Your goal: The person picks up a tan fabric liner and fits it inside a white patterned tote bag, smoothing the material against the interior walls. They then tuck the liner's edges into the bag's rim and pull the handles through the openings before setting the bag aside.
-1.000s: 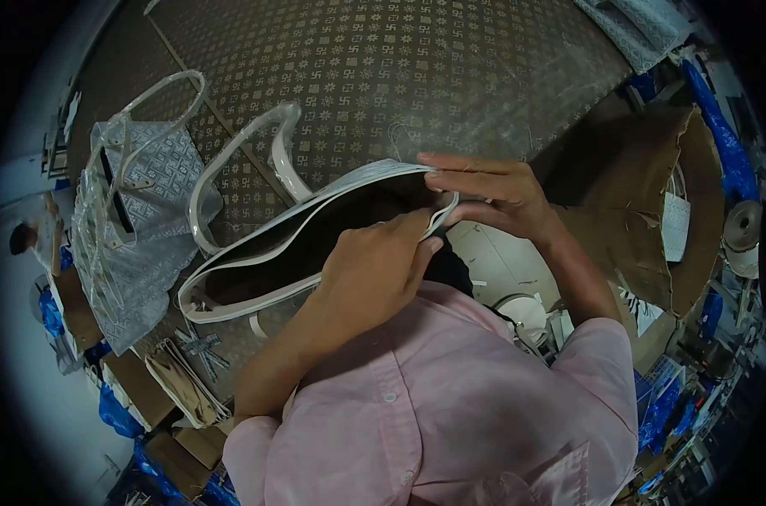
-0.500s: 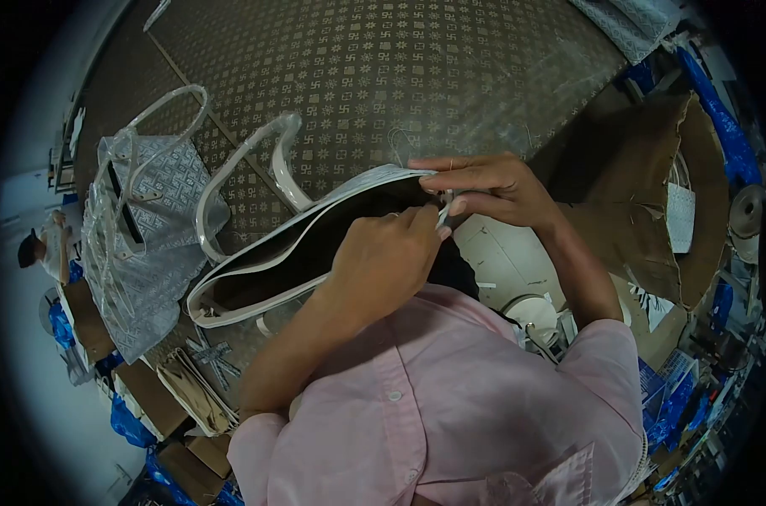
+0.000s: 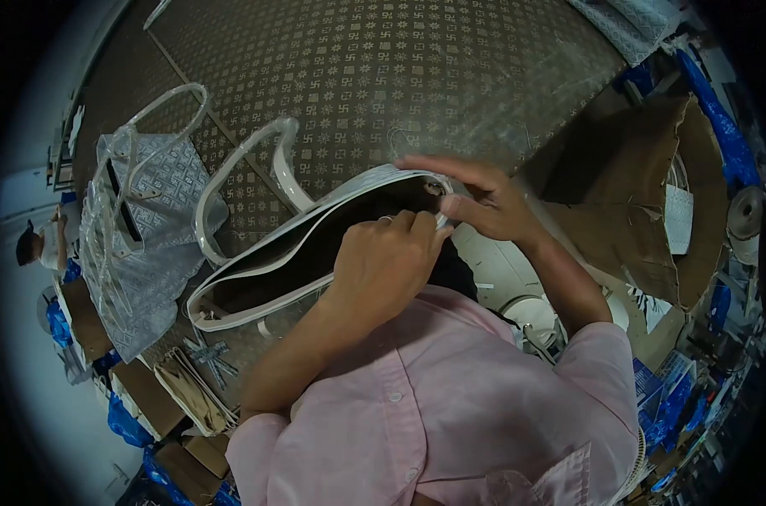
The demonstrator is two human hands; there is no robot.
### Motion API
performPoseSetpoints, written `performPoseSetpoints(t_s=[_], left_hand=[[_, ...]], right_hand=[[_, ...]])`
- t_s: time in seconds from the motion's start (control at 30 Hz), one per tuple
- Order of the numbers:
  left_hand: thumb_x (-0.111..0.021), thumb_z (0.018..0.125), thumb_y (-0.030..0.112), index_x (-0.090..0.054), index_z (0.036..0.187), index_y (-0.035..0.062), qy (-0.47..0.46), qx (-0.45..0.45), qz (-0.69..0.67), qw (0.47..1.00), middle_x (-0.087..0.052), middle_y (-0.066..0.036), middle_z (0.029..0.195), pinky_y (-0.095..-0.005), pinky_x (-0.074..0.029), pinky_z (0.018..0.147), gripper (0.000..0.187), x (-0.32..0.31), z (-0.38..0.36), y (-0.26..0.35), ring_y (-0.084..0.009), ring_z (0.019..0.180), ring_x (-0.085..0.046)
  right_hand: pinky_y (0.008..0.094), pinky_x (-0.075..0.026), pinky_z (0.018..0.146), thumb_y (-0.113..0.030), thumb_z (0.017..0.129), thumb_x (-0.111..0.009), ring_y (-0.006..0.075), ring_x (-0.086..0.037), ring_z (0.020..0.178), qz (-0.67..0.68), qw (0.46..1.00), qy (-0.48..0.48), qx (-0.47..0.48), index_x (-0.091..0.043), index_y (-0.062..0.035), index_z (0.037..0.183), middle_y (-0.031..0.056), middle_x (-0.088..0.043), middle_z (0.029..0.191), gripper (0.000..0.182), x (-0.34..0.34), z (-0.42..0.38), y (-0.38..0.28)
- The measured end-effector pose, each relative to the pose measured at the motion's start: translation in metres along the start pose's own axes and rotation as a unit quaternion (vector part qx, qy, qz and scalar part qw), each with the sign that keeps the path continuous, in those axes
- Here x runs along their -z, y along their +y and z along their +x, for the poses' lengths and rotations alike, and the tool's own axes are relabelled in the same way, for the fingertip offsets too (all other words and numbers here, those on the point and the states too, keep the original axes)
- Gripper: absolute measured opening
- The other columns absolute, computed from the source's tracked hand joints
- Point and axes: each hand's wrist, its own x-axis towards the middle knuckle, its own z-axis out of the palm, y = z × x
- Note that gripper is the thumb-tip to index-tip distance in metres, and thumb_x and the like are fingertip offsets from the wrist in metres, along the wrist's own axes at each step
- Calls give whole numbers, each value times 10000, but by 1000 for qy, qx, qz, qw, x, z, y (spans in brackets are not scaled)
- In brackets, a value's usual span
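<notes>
An open grey patterned tote bag point(image 3: 315, 215) with pale trim and a dark inside lies tilted in front of me, its plastic-wrapped handle point(image 3: 248, 169) arching up to the left. My left hand point(image 3: 383, 261) grips the near rim at the bag's right end. My right hand point(image 3: 475, 198) pinches the same corner from the far side, fingers over the rim. The corner itself is partly hidden by my fingers.
A stack of similar grey bags point(image 3: 138, 244) with wrapped handles lies at the left on the patterned table point(image 3: 383, 76). Brown cardboard point(image 3: 644, 194) stands at the right. Boxes and blue wrapping point(image 3: 130, 413) sit below left. Another person point(image 3: 41, 244) is at the far left edge.
My right hand has slid down and curled further over the bag's right corner. My left hand has shifted slightly, still on the rim. The bag has barely moved.
</notes>
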Motion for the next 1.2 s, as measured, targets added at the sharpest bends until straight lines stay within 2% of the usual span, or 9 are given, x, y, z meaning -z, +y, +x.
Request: performPoseSetpoints(t_s=[0.13, 0.33, 0.4, 0.6, 0.7, 0.87, 0.97, 1.07, 1.2], left_hand=[[-576, 874, 174, -536, 755, 45, -26, 1, -3, 1000, -579, -86, 634, -336, -473, 483, 180, -6, 1, 0, -220, 552, -618], [-564, 887, 184, -532, 777, 32, -24, -68, 26, 997, -598, -109, 659, -334, -480, 488, 190, -1, 9, -9, -232, 572, -629], [-573, 896, 215, -534, 799, 29, -81, 16, 15, 996, -608, -115, 685, -330, -485, 498, 213, 3, -1, -3, -233, 596, -635], [-564, 917, 209, -599, 1004, 10, -37, 114, -74, 990, -647, -124, 798, -385, -486, 585, 220, 19, -58, -15, -300, 693, -640], [-580, 909, 211, -609, 1003, 10, -49, 156, -71, 984, -650, -133, 830, -383, -494, 613, 225, 25, -61, -19, -302, 728, -642], [-565, 915, 284, -600, 989, 5, 16, 117, -77, 990, -641, -111, 785, -342, -495, 545, 291, 24, -67, -28, -259, 643, -637], [-553, 921, 287, -598, 1005, 7, 29, 105, -71, 992, -643, -113, 789, -342, -498, 549, 295, 21, -55, -27, -265, 651, -641], [-547, 922, 274, -579, 961, 10, 14, 86, -53, 995, -636, -105, 763, -343, -506, 547, 268, 14, -38, -16, -260, 654, -650], [-534, 926, 268, -564, 875, 28, -36, 115, -40, 992, -636, -102, 749, -369, -509, 534, 247, 9, -29, -12, -263, 658, -658]], right_hand=[[333, -426, 988, -224, 990, -387, 230, -577, 1114, 83, 993, 14, -86, -551, 47, 1226, 158, -632, 1143, 396, -20, 16, -2], [295, -449, 931, -225, 999, -387, 170, -599, 1037, 121, 988, 11, -100, -596, 33, 1174, 110, -654, 1095, 376, -19, 26, 1], [294, -451, 928, -224, 1001, -385, 169, -601, 1032, 113, 989, 20, -92, -594, 38, 1172, 111, -654, 1096, 376, -21, 26, 0], [296, -451, 932, -233, 1012, -371, 172, -604, 1022, 115, 985, 61, -116, -586, 54, 1169, 129, -652, 1093, 390, -29, 27, 1], [304, -451, 933, -271, 1023, -341, 185, -611, 1016, 145, 980, 78, -107, -576, 57, 1176, 146, -653, 1084, 432, -31, 30, 7], [371, -444, 967, -383, 1033, -248, 240, -604, 1062, 140, 963, 191, -129, -552, 55, 1194, 183, -632, 1129, 557, -7, 7, 10], [376, -442, 968, -351, 1009, -375, 240, -577, 1104, 100, 960, 237, -108, -494, 50, 1273, 187, -599, 1190, 495, -1, -3, 9], [365, -357, 1045, -157, 835, -618, 245, -438, 1268, -20, 995, 68, -70, -349, 14, 1410, 188, -447, 1381, 657, -30, 0, -9], [357, -317, 1056, -171, 840, -635, 249, -458, 1255, -29, 994, 65, -82, -392, -29, 1399, 156, -467, 1372, 626, -42, 8, -17]])
